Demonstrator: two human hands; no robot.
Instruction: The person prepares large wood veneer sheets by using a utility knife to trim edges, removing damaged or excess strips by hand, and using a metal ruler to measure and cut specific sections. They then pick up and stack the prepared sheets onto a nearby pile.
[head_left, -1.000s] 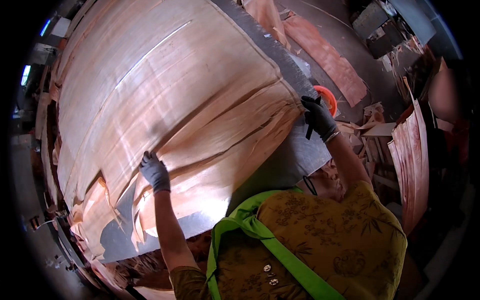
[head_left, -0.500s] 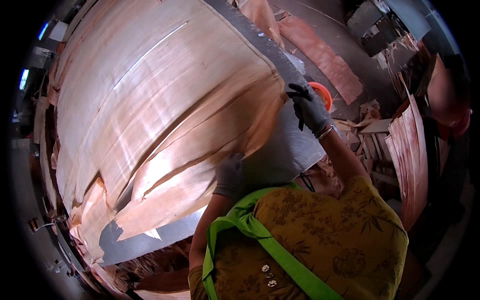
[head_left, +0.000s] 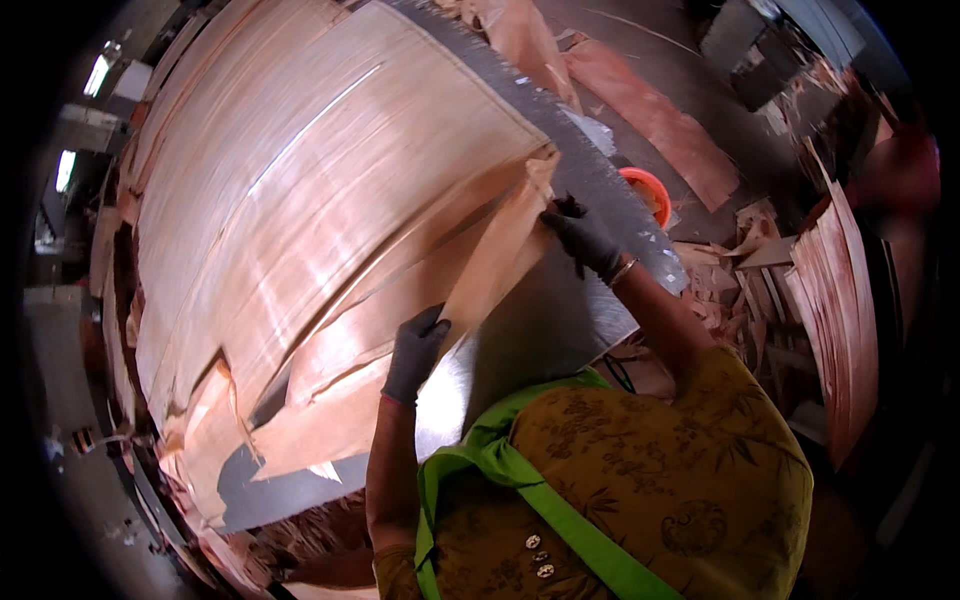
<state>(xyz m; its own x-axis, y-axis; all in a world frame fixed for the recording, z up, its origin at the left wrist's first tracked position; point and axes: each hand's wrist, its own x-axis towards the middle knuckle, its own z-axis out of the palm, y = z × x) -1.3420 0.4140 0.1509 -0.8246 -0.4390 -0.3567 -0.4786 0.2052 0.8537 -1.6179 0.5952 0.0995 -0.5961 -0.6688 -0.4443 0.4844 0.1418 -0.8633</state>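
Note:
A wide stack of thin wood veneer sheets (head_left: pixel 330 180) covers most of the metal-topped table (head_left: pixel 560 330). Along its near edge, a narrow veneer strip (head_left: pixel 497 250) is raised and tilted. Dark-gloved, my left hand (head_left: pixel 415 355) grips the strip's lower left part, thumb over the top. My right hand (head_left: pixel 585 240), also gloved, pinches the strip's edge near its far right end. A small dark shape hangs under the right hand; I cannot tell whether it is a finger or a tool. Torn, overlapping veneer pieces (head_left: pixel 340 385) lie left of the strip.
An orange-red round container (head_left: pixel 648 192) stands just past the table's right edge. Veneer scraps litter the floor, with a long reddish sheet (head_left: pixel 655 120) farther off. A curved veneer bundle (head_left: pixel 835 300) stands at the right. A blurred red shape is behind it.
The left hand has moved left and up and now grips the strip. The right hand has come down and left onto its edge. The strip has lifted and folded back from the table's near side.

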